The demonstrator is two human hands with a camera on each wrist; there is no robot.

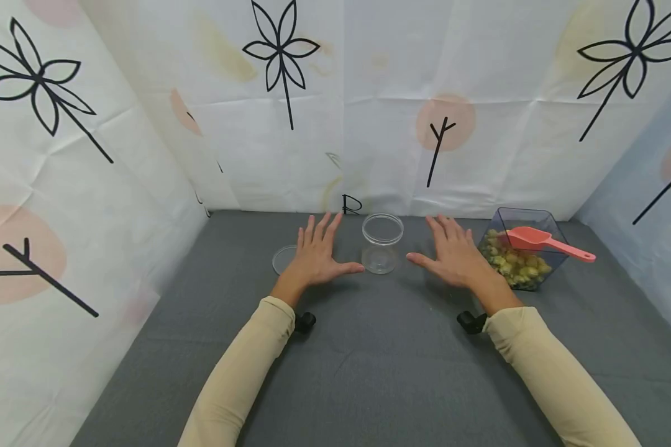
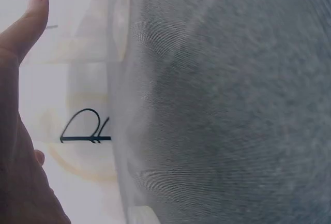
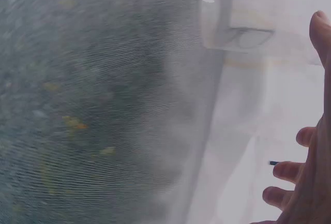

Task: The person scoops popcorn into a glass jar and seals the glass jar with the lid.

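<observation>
A clear, round jar [image 1: 381, 248] stands upright on the grey tabletop between two spread hands. To its left, the left hand [image 1: 317, 253] has its fingers extended and its thumb pointing toward the jar wall. On the other side the right hand [image 1: 453, 253] is spread too, thumb toward the jar. Neither hand holds anything. In the left wrist view the thumb [image 2: 33, 19] overlaps the jar [image 2: 83, 22]. The right wrist view shows the jar [image 3: 248, 17] at the top, beside the thumb. A clear round lid [image 1: 282, 259] lies left of the left hand, partly hidden by it.
At the back right, a transparent square bin [image 1: 528, 218] holds yellow-green, popcorn-like pieces [image 1: 514, 264]. A coral-red scoop [image 1: 528, 238] rests across it, its handle sticking out over the right rim. Patterned white cloth [image 1: 369, 155] walls the table's back and sides.
</observation>
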